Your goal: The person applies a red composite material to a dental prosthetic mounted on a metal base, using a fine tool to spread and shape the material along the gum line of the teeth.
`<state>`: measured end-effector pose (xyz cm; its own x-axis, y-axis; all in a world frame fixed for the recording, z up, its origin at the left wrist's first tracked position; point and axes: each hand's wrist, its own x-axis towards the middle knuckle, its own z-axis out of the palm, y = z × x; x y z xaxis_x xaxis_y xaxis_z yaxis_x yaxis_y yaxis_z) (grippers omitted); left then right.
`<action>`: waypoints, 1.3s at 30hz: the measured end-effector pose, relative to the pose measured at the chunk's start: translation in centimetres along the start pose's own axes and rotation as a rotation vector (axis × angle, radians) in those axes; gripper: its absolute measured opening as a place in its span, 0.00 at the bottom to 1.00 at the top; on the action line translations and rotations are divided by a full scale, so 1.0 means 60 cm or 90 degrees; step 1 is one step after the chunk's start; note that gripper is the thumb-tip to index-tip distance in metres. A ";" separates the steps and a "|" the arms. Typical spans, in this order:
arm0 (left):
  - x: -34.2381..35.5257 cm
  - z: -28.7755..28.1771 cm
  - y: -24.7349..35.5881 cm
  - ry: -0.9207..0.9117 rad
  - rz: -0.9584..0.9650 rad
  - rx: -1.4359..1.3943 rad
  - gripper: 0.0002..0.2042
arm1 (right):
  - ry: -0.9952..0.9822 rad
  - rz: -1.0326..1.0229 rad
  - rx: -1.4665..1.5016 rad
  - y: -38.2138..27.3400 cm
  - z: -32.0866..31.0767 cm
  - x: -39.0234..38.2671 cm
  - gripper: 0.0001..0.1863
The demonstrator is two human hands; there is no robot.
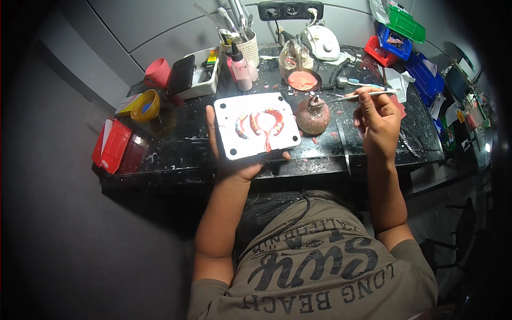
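Note:
My left hand (242, 169) holds up a white plaster dental mould (226, 136) in a block, its fingers wrapped round the sides and underneath. Two curved red wax forms (254, 124) with pale teeth lie on its face, and a red strip runs to the near edge. In my right hand (380, 124) a thin metal wax spatula (349, 97) is pinched between thumb and fingers, pointing left. Its tip is close above the round, pinkish spirit burner (313, 120), just right of the mould. Whether a flame burns there I cannot tell.
Behind the burner sits a dish of pink wax (302, 81). Bottles (240, 69) and a tool holder (249, 50) stand at the back. A handpiece (342, 81) lies right. A yellow bowl (145, 106), pink cup (158, 73) and red bin (113, 146) are left.

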<state>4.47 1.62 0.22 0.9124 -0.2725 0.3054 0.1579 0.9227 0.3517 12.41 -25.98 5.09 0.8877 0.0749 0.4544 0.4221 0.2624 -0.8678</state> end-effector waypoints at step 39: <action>0.002 0.002 -0.003 0.010 -0.005 -0.004 0.59 | -0.063 -0.178 -0.264 -0.012 0.017 0.089 0.06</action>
<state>4.51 1.40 0.28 0.9170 -0.2760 0.2881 0.1680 0.9221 0.3485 16.67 -24.78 8.34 0.7170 0.1526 0.6801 0.6965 -0.1167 -0.7080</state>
